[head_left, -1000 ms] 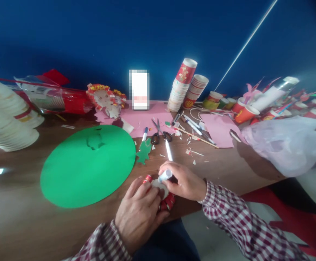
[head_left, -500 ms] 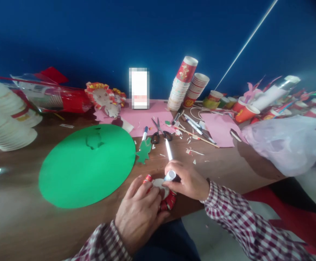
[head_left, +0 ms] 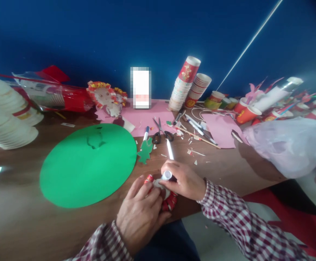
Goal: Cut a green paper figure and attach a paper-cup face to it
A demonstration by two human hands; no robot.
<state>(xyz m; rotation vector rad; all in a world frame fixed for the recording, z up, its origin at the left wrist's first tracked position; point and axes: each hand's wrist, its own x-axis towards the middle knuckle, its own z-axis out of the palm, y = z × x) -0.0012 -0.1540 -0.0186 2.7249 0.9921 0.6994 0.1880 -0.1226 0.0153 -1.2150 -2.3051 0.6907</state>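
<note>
Pinched in the right hand, a white marker pen meets the flattened red-fringed paper cup – just right of the green paper circle on the worktop. Left hand presses it flat – keep it pinned, strokes short.

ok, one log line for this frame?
left hand: pressing paper-cup craft | right hand: gripping marker, tip on craft | green disc: beside

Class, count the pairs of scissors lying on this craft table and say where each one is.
1. The scissors lie on the table beyond the right hand, their blades over the pink paper, beside the blue-capped marker. Clutter farther right could hide others.
</note>
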